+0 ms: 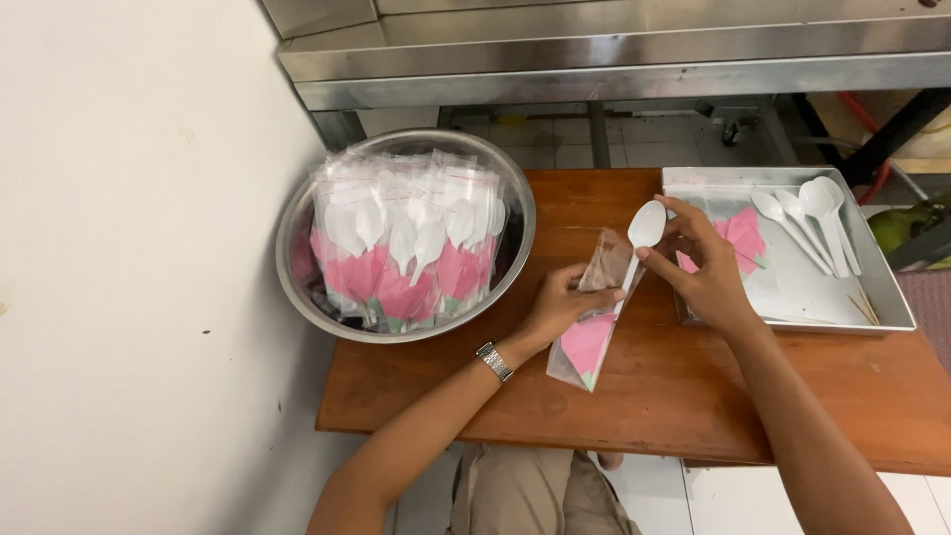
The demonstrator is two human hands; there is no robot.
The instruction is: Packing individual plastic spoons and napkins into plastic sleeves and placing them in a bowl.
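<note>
Spoon (644, 230), white plastic, pinched by right hand (705, 267) fingers above clear bag (592, 327) gripped by left hand (560, 305)

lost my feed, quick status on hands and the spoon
Left hand holds clear bag open. Right hand feeds white plastic spoon into it. Nothing in the way.

A clear plastic sleeve (592, 327) sits at the table's centre, long and narrow, with a pink folded napkin inside and its top open. To the far left, a cluster of sealed clear packets (406, 238) stands upright, each showing a white spoon above pink paper with a thin red strip.
</note>
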